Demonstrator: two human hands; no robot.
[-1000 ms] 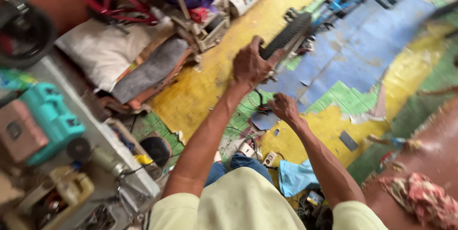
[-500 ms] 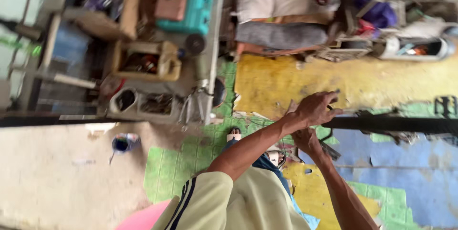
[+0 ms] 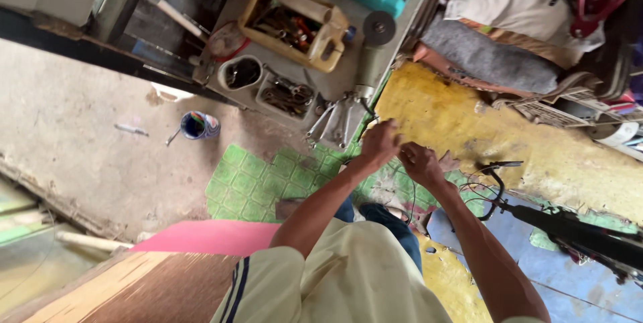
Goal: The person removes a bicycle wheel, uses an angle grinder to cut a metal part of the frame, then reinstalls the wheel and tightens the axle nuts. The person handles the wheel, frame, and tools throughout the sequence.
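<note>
Between fingers of left hand [image 3: 380, 143] & right hand [image 3: 420, 163]: thin black cable [image 3: 411, 192].

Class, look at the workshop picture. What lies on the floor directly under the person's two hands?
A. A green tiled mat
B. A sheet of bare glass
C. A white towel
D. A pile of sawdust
A: the left hand and right hand meet over the green tiled mat, next to the yellow painted floor.
</note>
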